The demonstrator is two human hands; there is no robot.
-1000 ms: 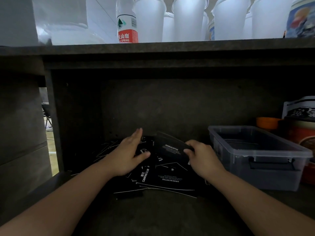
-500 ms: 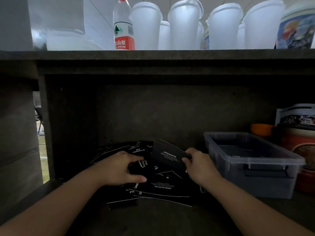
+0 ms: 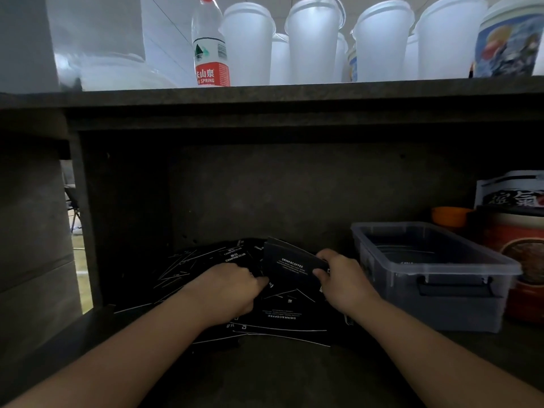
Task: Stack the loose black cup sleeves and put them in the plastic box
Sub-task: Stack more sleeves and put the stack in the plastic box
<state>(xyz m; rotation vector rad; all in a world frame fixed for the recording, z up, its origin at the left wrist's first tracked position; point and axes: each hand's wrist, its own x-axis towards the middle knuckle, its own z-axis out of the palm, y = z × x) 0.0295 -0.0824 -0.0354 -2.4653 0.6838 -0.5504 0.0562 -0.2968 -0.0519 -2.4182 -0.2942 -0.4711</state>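
While most sleeves (image 3: 235,260) lie fanned loose on the dark lower shelf (image 3: 279,369), the task looks barely begun. The right hand (image 3: 343,279) pinches one sleeve, tilted up off the pile, between thumb and fingers. The left hand (image 3: 232,287) is curled down on the pile, fingertips at that sleeve's lower left corner; whether it grips a sleeve of its own cannot be told. The box (image 3: 429,293) stands just right of the pile, lidless; its contents are too dim to judge, though no stack shows inside. Gathering, squaring and boxing nearly all the sleeves appear to remain.
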